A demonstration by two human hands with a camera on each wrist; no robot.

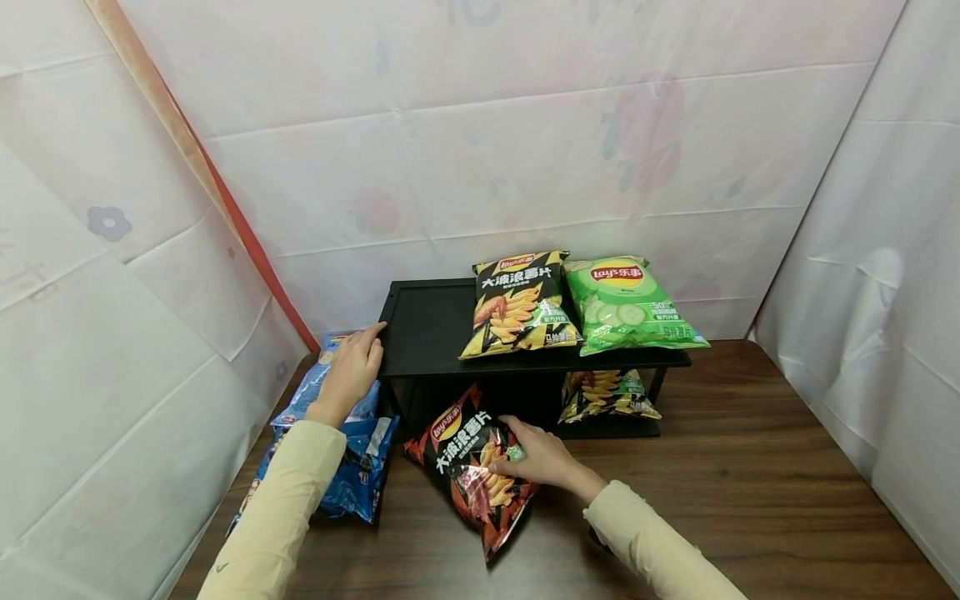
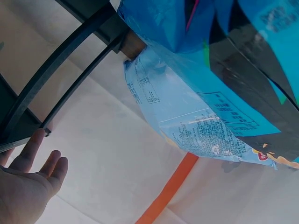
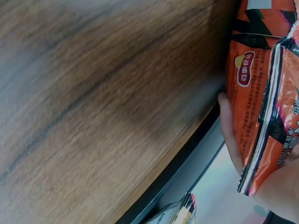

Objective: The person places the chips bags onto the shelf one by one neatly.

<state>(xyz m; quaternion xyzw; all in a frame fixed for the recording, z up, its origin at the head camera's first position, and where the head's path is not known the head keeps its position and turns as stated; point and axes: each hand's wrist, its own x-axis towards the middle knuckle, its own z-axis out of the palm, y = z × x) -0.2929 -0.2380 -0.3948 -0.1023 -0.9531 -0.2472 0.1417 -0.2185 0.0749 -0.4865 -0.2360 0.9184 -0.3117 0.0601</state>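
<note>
My right hand grips the right side of a red and black bag of Lay's chips, tilted in front of the black two-tier shelf. In the right wrist view, fingers wrap behind the bag's orange-red back. My left hand touches the shelf's upper left edge, its fingers fairly straight; the left wrist view shows fingertips at the shelf frame. Below that hand, blue chip bags lie on the table, partly hidden by the forearm.
On the upper tier sit a black and yellow chip bag and a green Lay's bag. Another black and yellow bag stands on the lower tier at the right. Patterned white cloth surrounds the wooden table.
</note>
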